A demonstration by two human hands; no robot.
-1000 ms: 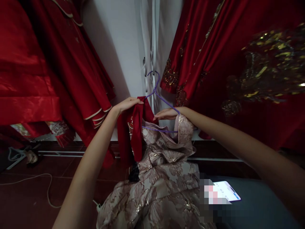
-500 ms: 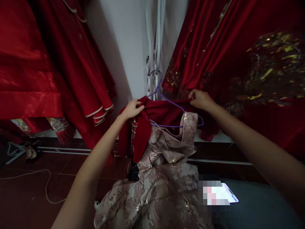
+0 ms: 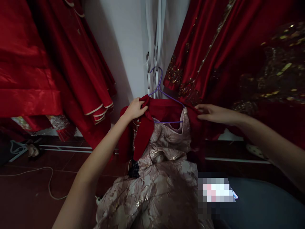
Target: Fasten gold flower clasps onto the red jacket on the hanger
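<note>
A purple hanger [image 3: 159,86] carries a pale, shiny floral dress [image 3: 168,133], whose skirt spreads toward me. Over the hanger lies a red jacket [image 3: 144,138] with beaded trim at its left front. My left hand [image 3: 135,109] is closed on the jacket's left shoulder, near the collar. At the opposite shoulder, my right hand [image 3: 213,113] has thumb and fingers pinched on the red fabric. The jacket's right side now covers that end of the hanger and the dress's right strap edge.
Red garments hang to the left [image 3: 78,70] and, with gold sequins, to the right [image 3: 202,47]. White metal bars [image 3: 153,38] rise behind the hanger. A partly blurred-out phone [image 3: 234,194] lies by a grey padded surface [image 3: 264,200]. A thin cable [image 3: 51,181] crosses the floor.
My right hand has moved right and down, drawing the jacket's right shoulder over the hanger end and dress strap. My left hand keeps its hold, shifting slightly.
</note>
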